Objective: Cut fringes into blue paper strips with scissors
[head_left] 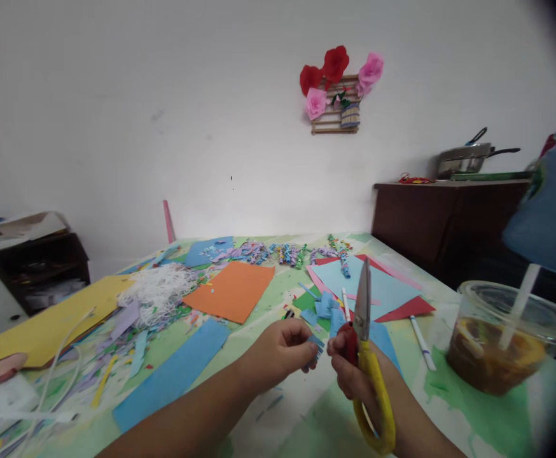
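My left hand (287,350) pinches a small piece of blue paper (317,345) with a fringed edge, above the near middle of the table. Close beside it on the right, my right hand (359,375) grips a pair of scissors (364,312) with red and yellow handles. The blades point up and away from me and look closed. Behind the hands lie small blue paper scraps (324,306), some of them fringed. A longer blue strip (175,375) rests on the table to the left.
Orange paper (233,291), yellow paper (63,315) and a white thread heap (158,292) cover the left side. Light-blue paper (378,280) lies at right. A cup of brown drink (490,356) with a straw and a white pen (422,343) stand and lie right.
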The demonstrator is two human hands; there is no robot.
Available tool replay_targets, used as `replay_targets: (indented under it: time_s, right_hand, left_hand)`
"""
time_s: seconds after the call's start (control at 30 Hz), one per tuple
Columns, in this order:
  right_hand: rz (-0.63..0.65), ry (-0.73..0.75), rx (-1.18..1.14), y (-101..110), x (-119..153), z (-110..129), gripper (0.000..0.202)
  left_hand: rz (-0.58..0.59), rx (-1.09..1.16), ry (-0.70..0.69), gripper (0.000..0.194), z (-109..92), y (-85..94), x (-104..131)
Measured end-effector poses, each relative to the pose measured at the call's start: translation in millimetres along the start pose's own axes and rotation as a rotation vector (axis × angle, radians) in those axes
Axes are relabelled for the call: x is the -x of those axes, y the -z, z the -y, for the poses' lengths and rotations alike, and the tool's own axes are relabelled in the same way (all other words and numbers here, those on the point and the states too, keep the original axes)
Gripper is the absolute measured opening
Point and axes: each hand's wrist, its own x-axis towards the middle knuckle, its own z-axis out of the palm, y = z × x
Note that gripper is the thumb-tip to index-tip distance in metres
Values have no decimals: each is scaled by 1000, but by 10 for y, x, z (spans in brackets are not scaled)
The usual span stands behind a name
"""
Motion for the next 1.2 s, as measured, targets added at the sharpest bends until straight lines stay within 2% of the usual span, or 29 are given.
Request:
replay_targets:
  time_s: [0.23,0.43,0.63,0.8,0.97,1.2]
  right_hand:
    - [-87,0,59,-25,-28,32,25]
    - [-67,1,125,-35,-7,63,20]
    - [-102,-18,173,20,-54,38,11]
    - [-65,-35,225,71,-64,-19,12]
    - [-13,-20,281,69,-28,-56,5]
    - [-29,43,197,29,-55,-166,12]
  left_hand:
    - [51,-90,40,9,101,-59,14]
    - [65,-127,45,13,88,-102,28]
    - [65,-211,108,13,131,-124,35]
    - [-5,-312,69,8,150,-117,46]
    - [-19,-368,15,10,113,-105,73]
    - [-30,-241,-32,7,117,-157,113]
